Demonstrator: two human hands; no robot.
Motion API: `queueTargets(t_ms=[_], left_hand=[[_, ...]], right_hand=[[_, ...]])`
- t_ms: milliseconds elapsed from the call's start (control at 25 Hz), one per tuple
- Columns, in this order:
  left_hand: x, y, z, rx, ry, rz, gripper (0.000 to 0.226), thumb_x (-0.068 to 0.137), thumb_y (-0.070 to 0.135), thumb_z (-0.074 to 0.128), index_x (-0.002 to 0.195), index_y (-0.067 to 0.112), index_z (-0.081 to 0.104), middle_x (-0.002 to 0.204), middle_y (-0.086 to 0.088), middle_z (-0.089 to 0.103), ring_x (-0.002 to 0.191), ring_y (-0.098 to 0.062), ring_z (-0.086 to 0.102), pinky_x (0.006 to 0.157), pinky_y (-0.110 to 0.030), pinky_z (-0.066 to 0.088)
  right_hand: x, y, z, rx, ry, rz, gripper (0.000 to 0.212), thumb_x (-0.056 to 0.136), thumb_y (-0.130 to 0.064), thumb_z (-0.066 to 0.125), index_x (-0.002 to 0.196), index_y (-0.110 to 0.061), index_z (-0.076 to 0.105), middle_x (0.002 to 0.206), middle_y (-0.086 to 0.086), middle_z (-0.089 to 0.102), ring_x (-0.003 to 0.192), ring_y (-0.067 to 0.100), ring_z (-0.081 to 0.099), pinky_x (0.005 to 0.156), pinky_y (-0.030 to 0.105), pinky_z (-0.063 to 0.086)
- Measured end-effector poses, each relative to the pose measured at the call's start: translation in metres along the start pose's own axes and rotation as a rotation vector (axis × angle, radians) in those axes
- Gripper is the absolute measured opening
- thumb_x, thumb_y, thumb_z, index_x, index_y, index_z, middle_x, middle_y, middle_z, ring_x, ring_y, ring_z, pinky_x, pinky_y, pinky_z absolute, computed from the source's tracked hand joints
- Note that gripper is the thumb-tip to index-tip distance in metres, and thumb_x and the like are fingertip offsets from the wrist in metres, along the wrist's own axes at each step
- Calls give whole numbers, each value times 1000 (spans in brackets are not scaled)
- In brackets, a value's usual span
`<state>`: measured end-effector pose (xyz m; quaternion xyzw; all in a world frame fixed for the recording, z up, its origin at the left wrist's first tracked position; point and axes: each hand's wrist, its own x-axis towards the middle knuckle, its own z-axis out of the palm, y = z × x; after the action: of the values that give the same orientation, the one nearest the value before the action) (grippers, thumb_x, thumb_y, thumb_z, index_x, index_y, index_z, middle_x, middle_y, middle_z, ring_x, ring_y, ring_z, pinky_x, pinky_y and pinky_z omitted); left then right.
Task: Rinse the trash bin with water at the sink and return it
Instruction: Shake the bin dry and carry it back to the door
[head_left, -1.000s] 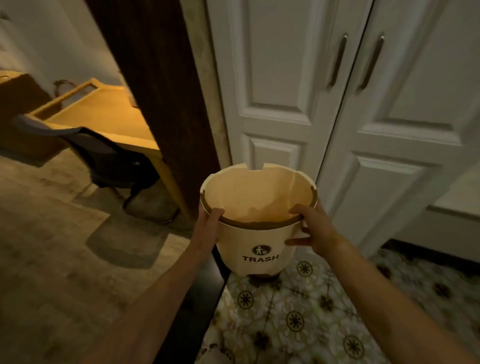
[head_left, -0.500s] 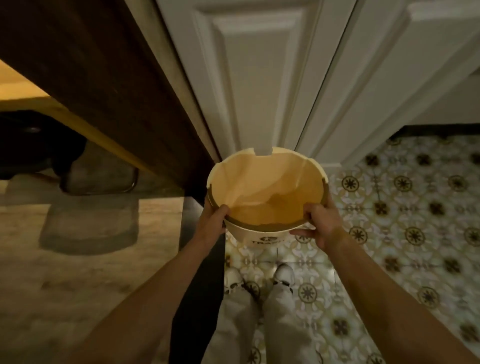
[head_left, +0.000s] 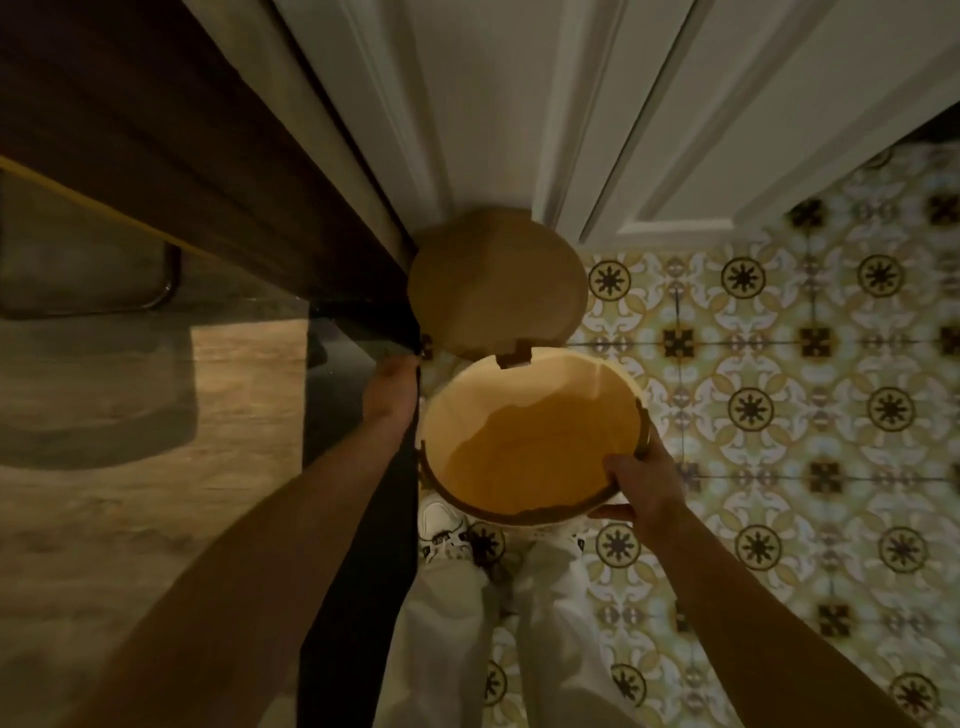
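Two hands: both at the trash bin (head_left: 530, 441), one on each side.
Right hand (head_left: 641, 486): fingers curled over the near rim, gripping it.
Left hand (head_left: 392, 389): against the bin's far side; finger pose cannot be told.
Lid (head_left: 496, 280): just beyond the hands, beside white doors (head_left: 597, 119).
Below hands: patterned tile floor (head_left: 779, 364), white shoes (head_left: 441, 530).

head view, steeply downward, close overhead
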<state>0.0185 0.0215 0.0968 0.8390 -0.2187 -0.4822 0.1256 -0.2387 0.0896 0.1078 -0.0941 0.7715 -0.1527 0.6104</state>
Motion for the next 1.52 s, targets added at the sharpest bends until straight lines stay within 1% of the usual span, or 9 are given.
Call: queueTargets(t_ms=[120, 240, 440, 600, 800, 960, 1120, 1320, 1520], left_hand=[[49, 12, 28, -81, -118, -60, 29, 99, 37, 44, 113, 16, 58, 134, -14, 55, 109, -24, 51, 92, -38, 44], [80, 16, 50, -184, -186, -155, 59, 92, 50, 51, 142, 20, 44, 138, -8, 51, 122, -29, 49, 98, -41, 39], [95, 20, 55, -447, -145, -217, 57, 93, 38, 55, 145, 27, 34, 133, -6, 55, 100, -21, 61, 85, -40, 43], [79, 44, 32, -394, 48, 100, 63, 91, 22, 60, 145, 39, 32, 140, -7, 52, 116, -29, 59, 99, -47, 50], [67, 114, -1, -340, -43, 494, 36, 96, 16, 51, 131, 22, 58, 116, -13, 65, 97, -20, 66, 88, -37, 57], [74, 144, -11, 119, 119, 747, 40, 90, 27, 67, 129, 21, 60, 101, -1, 69, 96, -14, 66, 82, -25, 52], [69, 150, -13, 367, 288, 902, 39, 92, 45, 61, 124, 24, 62, 101, 1, 71, 90, -13, 65, 69, -28, 49], [77, 156, -21, 398, 344, 937, 41, 92, 52, 56, 122, 24, 62, 93, 4, 71, 83, -12, 66, 68, -33, 53], [82, 154, -23, 374, 322, 1022, 37, 92, 52, 57, 114, 23, 65, 80, 6, 72, 71, -11, 67, 63, -38, 56]], right_hand=[[28, 8, 4, -51, -23, 6, 76, 84, 0, 51, 141, -47, 33, 130, 6, 49, 109, 43, 52, 63, 60, 58], [49, 16, 7, -65, -50, -7, 75, 84, 0, 53, 138, -47, 35, 128, 5, 49, 110, 42, 52, 64, 59, 58], [57, 24, 9, -95, -84, 0, 77, 83, 3, 52, 140, -46, 35, 122, 4, 50, 107, 37, 51, 64, 55, 59], [44, 23, 7, -81, -116, 12, 79, 84, 4, 52, 139, -50, 34, 124, 5, 49, 112, 39, 50, 68, 60, 58], [39, -7, 16, -11, -125, -32, 75, 85, 3, 52, 139, -46, 35, 124, 5, 49, 109, 39, 51, 64, 54, 59], [48, -37, 33, 128, -130, -129, 70, 86, 6, 50, 130, -47, 39, 113, 4, 54, 96, 36, 55, 58, 45, 56], [64, -64, 55, 245, -126, -233, 68, 86, 8, 47, 104, -57, 43, 107, -4, 53, 91, 33, 56, 66, 50, 57], [91, -85, 77, 310, -91, -312, 63, 87, 9, 45, 122, -44, 41, 108, 5, 54, 83, 27, 56, 68, 51, 57], [119, -99, 88, 279, -75, -272, 63, 87, 8, 45, 126, -42, 42, 123, 8, 50, 96, 34, 55, 57, 40, 54]])
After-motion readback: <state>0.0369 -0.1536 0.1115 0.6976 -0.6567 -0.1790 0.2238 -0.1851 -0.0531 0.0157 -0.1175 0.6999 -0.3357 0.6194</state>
